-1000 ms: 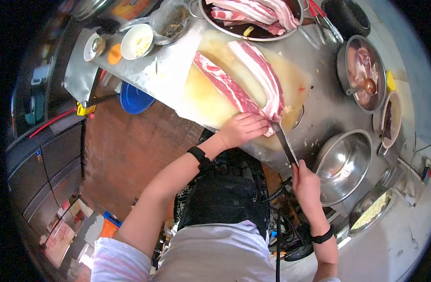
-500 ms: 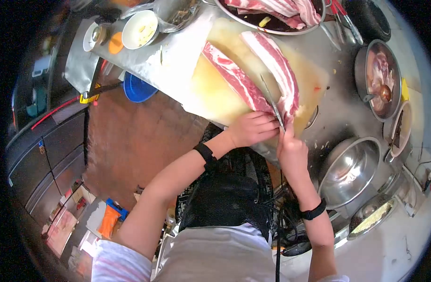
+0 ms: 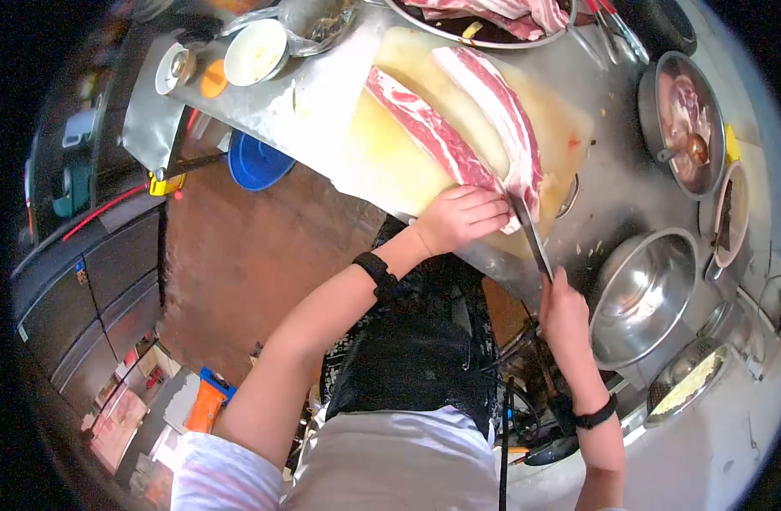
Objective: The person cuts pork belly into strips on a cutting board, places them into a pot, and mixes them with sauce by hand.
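Two long strips of raw pork belly lie on a yellowed cutting board (image 3: 382, 162). My left hand (image 3: 469, 218) is closed over the near end of the left pork strip (image 3: 424, 123), its fingers bent and hiding that end. The right pork strip (image 3: 497, 102) curves down beside it, and its near end almost meets the other strip. In my right hand (image 3: 566, 313) is a knife (image 3: 532, 237), held by the handle with the fingers wrapped round it. The blade slants up and left, close to my left fingertips and across the strips' near ends.
A tray of more pork (image 3: 493, 34) stands at the far edge. To the right are a pot with meat and a ladle (image 3: 653, 119) and a steel bowl (image 3: 603, 341). A white bowl (image 3: 275, 72) sits at far left; a blue basin (image 3: 258, 162) is below the table edge.
My right hand has pulled the knife back toward my body and to the right, away from my left hand. The left hand stays at the pork strip's near end.
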A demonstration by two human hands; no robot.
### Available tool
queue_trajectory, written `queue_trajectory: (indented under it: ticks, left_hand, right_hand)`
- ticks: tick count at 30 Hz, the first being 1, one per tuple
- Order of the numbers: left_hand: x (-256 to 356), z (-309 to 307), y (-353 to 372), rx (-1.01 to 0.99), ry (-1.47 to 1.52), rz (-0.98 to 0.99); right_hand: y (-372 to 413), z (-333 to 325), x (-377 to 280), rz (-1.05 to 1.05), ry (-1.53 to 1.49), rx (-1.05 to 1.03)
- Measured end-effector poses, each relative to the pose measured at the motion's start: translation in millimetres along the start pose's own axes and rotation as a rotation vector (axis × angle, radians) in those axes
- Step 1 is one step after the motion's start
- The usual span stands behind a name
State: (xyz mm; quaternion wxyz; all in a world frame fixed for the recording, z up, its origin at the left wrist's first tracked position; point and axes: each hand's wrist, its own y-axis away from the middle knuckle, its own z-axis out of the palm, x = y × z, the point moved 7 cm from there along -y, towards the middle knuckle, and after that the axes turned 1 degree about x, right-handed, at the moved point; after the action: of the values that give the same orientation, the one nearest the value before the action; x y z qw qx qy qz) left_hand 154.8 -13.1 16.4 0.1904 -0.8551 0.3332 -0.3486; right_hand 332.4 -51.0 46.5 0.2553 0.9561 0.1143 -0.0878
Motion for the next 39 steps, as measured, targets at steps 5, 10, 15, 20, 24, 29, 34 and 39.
queue_trajectory:
  ticks: [5, 10, 15, 20, 24, 29, 34, 39]
  left_hand:
    - [1.6, 3.0, 0.2, 0.023, -0.013, 0.020]
    - [0.6, -2.0, -3.8, 0.005, -0.009, -0.008]
    - [2.3, -0.8, 0.0, 0.018, 0.022, -0.057]
    - [6.3, -5.9, -2.2, -0.048, 0.020, -0.087]
    - [6.1, -33.1, -14.9, -0.223, 0.060, -0.086]
    - [-50.9, -98.9, -21.0, 0.032, -0.156, -0.347]
    - [-86.4, -112.3, -56.3, -0.104, -0.187, -0.348]
    - [-97.4, -97.4, -49.9, -0.236, -0.160, -0.367]
  right_hand:
    - [-80.6, -20.9, -58.0, -0.122, -0.192, 0.342]
    - [-68.6, -21.0, -35.0, -0.165, -0.215, 0.339]
    - [22.5, 11.5, 24.2, -0.007, -0.104, 0.113]
    - [18.1, 7.7, 22.1, 0.011, -0.142, 0.144]
    - [-18.0, -19.7, 7.4, -0.065, -0.208, 0.212]
    - [-15.7, -39.3, 13.1, 0.085, -0.210, 0.314]
    - [-3.8, -41.8, 11.0, 0.174, -0.357, 0.301]
    - [3.4, -32.1, 12.1, 0.217, -0.470, 0.226]
